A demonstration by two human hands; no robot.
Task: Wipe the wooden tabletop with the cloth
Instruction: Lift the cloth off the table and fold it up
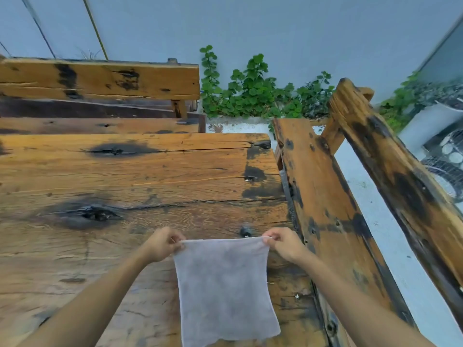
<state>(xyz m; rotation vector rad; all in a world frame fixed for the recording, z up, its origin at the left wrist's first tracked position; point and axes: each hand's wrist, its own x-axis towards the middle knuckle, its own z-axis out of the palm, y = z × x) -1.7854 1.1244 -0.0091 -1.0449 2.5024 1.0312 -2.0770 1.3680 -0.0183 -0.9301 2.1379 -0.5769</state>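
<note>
**Cloth was up and spread, not on the wood yet – here's how I'd have landed it**

So at this point both hands were holding the cloth (225,286) up by its top edge. The left hand (160,244) pinched the top left corner between thumb and fingers, and the right hand (283,244) pinched the top right corner the same way, with the edge pulled fairly taut between them. The rest hung down flat toward the person, over the near right part of the wooden tabletop (125,171). Whether the bottom hem was touching the boards, I couldn't tell.

My take – wiping hadn't really started, this looked like the shake-out or fold step. I'd have folded it once into a pad, laid it down near the right edge, and pressed with a flat palm rather than dragging it by the corners.

The wood looked rough: cracks, dark knots, what seemed like bolt heads near the right edge. A thin cloth would probably snag there, so going along the grain seemed smarter.

A bench (325,196) sat just beside the table's right edge, another bench (100,78) beyond the far edge, green plants (250,96) behind.
</note>
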